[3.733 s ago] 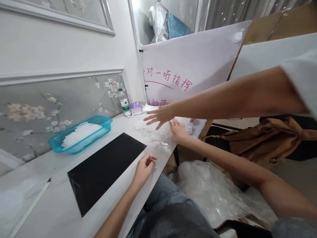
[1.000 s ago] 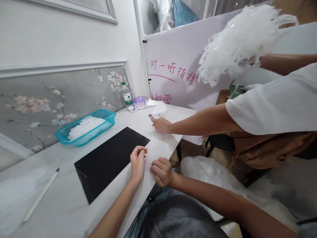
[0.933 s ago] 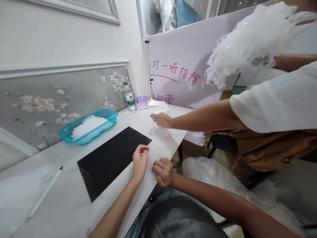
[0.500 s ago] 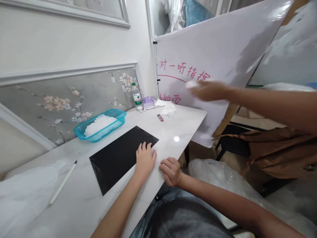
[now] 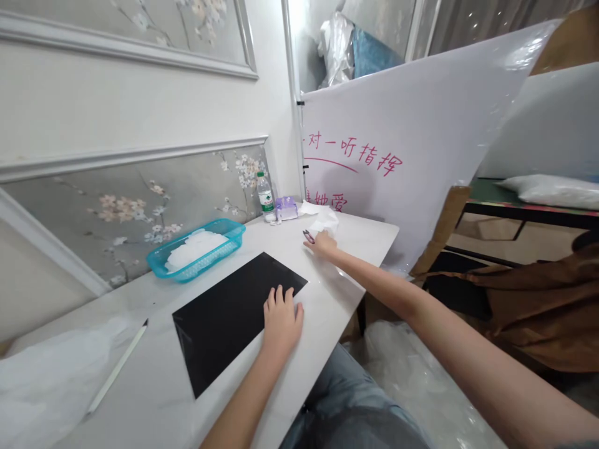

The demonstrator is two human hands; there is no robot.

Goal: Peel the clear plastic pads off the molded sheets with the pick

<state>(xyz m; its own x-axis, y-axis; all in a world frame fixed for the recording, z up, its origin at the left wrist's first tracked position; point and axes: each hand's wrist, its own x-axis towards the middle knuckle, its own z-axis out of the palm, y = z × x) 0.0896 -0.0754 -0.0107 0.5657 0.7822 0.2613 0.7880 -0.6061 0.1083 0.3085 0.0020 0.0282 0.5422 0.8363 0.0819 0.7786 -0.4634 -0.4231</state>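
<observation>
the left hand (image 5: 282, 317) lies open, fingers a little spread, over the black sheet's (image 5: 229, 318) edge on the bench (image 5: 327, 299). the right hand (image 5: 324, 245) reaches the small snips (image 5: 308, 236) near white paper (image 5: 327, 219); i cannot tell if it grips them.

A smooth, glossy finish is shown by the white tabletop (image 5: 369, 240), in which light is reflected. The black sheet (image 5: 234, 312) is smooth and flat, with faint sheen near one corner; its material cannot be determined. The basket (image 5: 196, 267) is formed of translucent blue plastic with perforated sides. The bottle (image 5: 266, 198) is made of clear plastic. A shiny plastic wrapper is seen on the purple packet (image 5: 286, 208). The white sheet (image 5: 325, 220) is thin, paper-like and creased. The large white board (image 5: 421, 118) is covered in glossy film. Wrinkled, matt cloth is presented by the brown bag (image 5: 538, 299). The floor wrapping (image 5: 412, 368) is crinkled, shiny clear plastic.
</observation>
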